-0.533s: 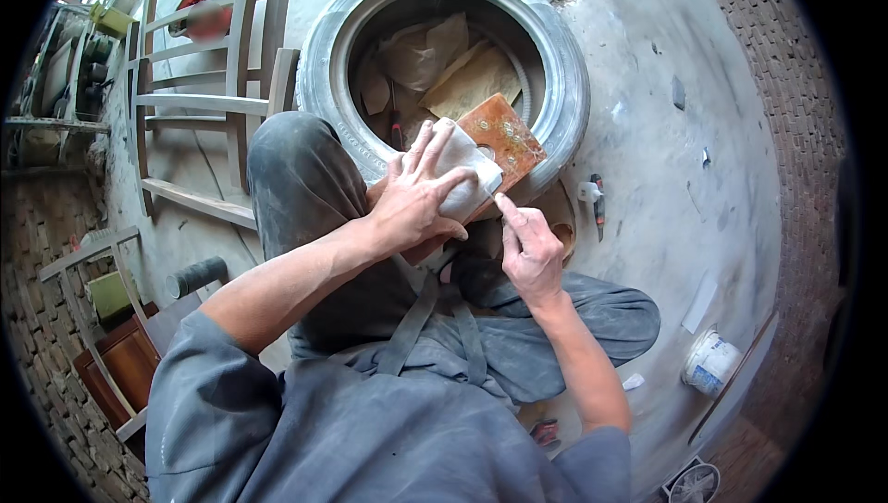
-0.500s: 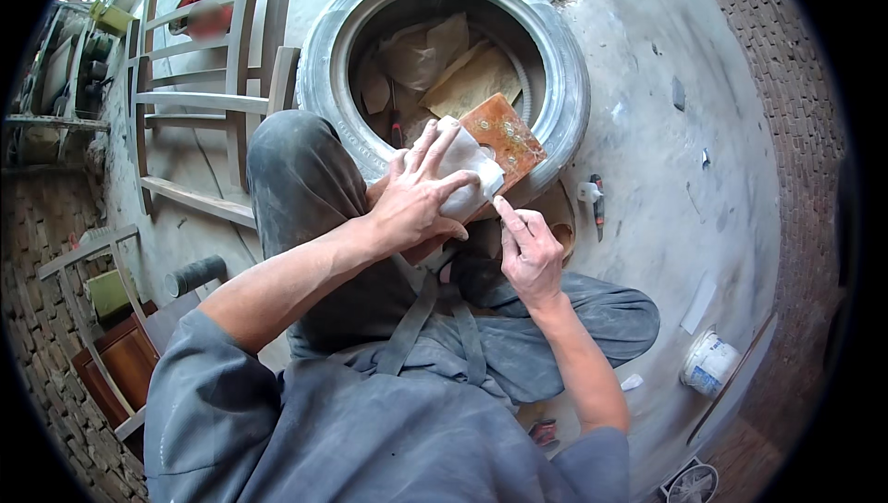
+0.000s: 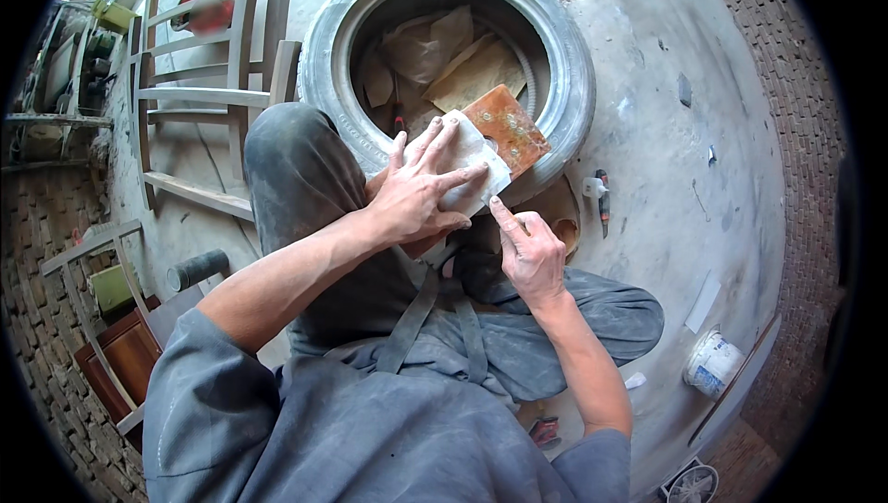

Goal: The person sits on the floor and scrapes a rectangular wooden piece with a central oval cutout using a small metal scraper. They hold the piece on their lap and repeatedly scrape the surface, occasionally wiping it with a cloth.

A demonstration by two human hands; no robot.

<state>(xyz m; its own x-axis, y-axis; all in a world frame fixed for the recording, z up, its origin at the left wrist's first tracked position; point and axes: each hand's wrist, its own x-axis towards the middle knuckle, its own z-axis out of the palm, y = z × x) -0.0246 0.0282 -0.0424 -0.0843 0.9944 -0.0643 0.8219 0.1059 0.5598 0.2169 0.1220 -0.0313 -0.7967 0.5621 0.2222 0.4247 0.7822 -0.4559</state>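
Note:
My left hand lies on a white sheet, its fingers spread and pressing it down. Beneath the sheet is a reddish-brown board with a worn, spotted surface, tilted over the near rim of a tire. My right hand touches the sheet's lower right corner with its index fingertip. Its other fingers are curled in, and whatever they may hold is hidden. The board's near part is mostly covered by my left hand and the sheet.
Inside the tire lie brown paper pieces and a red-handled tool. A wooden chair frame stands left. Right of my knee are a small white bottle, a dark-and-red tool and a white bucket.
The sheet looks flatter on the board, and its raised right edge has come down. My left hand's fingers have shifted slightly on it. My right fingertip stays at the corner.

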